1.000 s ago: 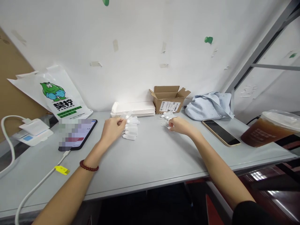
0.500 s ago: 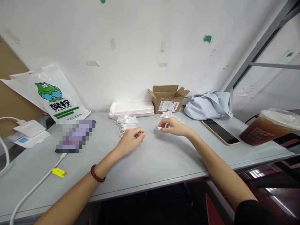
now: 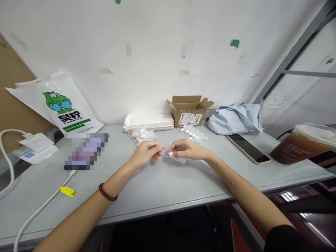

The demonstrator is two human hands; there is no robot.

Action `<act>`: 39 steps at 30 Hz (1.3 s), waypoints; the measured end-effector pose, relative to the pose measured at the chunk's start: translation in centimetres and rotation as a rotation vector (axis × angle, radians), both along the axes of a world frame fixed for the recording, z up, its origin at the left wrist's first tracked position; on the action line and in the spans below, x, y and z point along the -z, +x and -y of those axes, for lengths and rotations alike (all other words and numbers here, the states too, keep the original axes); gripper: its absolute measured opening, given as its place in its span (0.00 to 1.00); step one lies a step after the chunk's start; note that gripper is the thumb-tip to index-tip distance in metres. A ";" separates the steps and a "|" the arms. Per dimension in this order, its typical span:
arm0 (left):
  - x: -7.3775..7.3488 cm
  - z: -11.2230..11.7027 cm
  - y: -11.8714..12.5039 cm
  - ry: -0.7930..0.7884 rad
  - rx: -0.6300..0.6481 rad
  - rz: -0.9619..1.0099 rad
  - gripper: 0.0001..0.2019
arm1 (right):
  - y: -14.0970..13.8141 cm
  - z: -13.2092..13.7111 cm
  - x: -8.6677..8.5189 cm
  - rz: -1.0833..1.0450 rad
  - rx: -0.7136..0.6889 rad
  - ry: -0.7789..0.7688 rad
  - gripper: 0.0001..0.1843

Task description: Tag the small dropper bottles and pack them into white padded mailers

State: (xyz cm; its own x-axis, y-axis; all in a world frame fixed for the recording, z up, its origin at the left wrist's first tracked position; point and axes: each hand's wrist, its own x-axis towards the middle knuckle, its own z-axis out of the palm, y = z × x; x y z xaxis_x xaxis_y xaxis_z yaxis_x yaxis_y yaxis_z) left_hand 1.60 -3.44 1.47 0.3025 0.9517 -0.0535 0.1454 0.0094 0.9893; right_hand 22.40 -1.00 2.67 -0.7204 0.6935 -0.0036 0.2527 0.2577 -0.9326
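My left hand [image 3: 147, 153] and my right hand [image 3: 184, 148] meet over the middle of the grey table [image 3: 168, 182]. Between them they pinch one small white tag [image 3: 176, 158] with a thin white string; the left fingers hold the string end, the right fingers hold the tag. Behind the left hand lies a pile of similar white tags [image 3: 143, 134]. A second loose pile of tags [image 3: 193, 134] lies behind the right hand. A red bead bracelet [image 3: 107, 193] is on my left wrist.
A small open cardboard box [image 3: 189, 110] and a stack of white sheets [image 3: 149, 121] stand against the wall. A phone [image 3: 248, 148], a pale blue cloth bag [image 3: 235, 118] and a lidded drink cup [image 3: 304, 143] are on the right. Another phone [image 3: 85, 151], a white cable and a printed plastic bag [image 3: 61, 105] are on the left.
My left hand left the tag pile at the back and came to the centre. My right hand drew a tag from the right pile towards it; now both hands pinch that tag.
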 end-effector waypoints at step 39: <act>-0.1 0.2 0.0 0.001 0.053 0.034 0.15 | -0.2 0.1 0.4 -0.047 0.006 -0.005 0.09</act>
